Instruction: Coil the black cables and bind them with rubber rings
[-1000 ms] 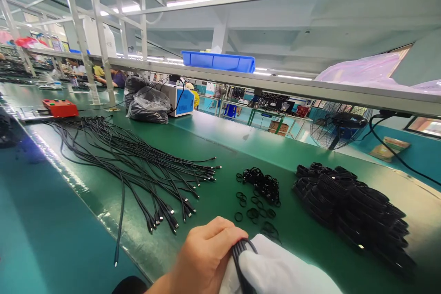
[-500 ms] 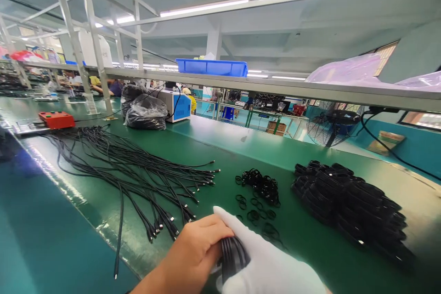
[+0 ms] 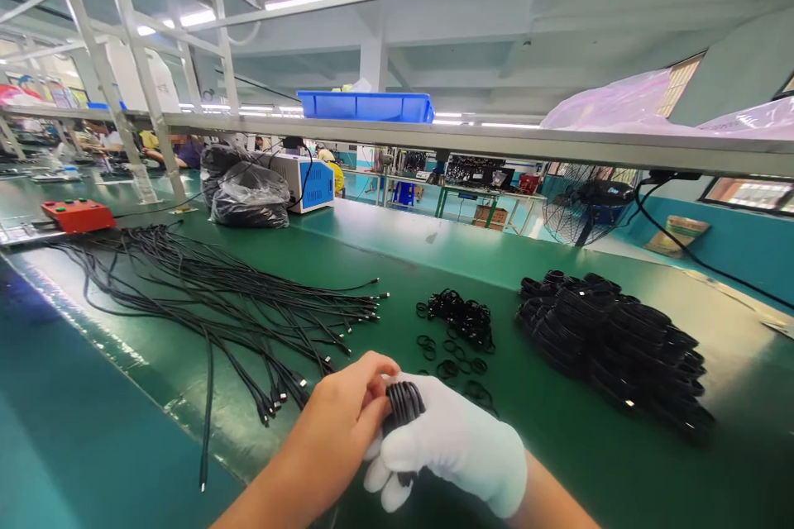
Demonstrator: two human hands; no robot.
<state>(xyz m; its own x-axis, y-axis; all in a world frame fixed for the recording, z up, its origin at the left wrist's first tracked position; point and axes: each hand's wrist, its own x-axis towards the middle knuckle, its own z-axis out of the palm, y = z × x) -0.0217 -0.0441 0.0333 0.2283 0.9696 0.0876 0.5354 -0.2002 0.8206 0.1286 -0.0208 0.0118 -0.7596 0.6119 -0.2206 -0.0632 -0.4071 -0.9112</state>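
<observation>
A coiled black cable point(image 3: 404, 403) is held between both hands near the front of the green bench. My right hand point(image 3: 443, 438), in a white glove, is closed round the coil, its thumb across the front. My bare left hand point(image 3: 347, 405) grips the coil's left side, fingertips bent against it and partly hidden. Just beyond the hands lie small black rings point(image 3: 456, 368), scattered singly, and a heap of the same rings point(image 3: 465, 318). Left of them, long loose black cables point(image 3: 236, 289) are spread out with their metal plugs facing the hands.
On the right is a large pile of coiled black cables point(image 3: 608, 339). A red box with buttons point(image 3: 79, 216), a bagged bundle point(image 3: 251, 197) and a blue-and-white machine point(image 3: 315, 182) stand farther back. A shelf point(image 3: 484, 133) carrying a blue tray point(image 3: 365, 107) crosses above the bench.
Both hands and the coil have turned, showing the coil's looped end upright and more of the gloved fingers. The whole view has shifted slightly.
</observation>
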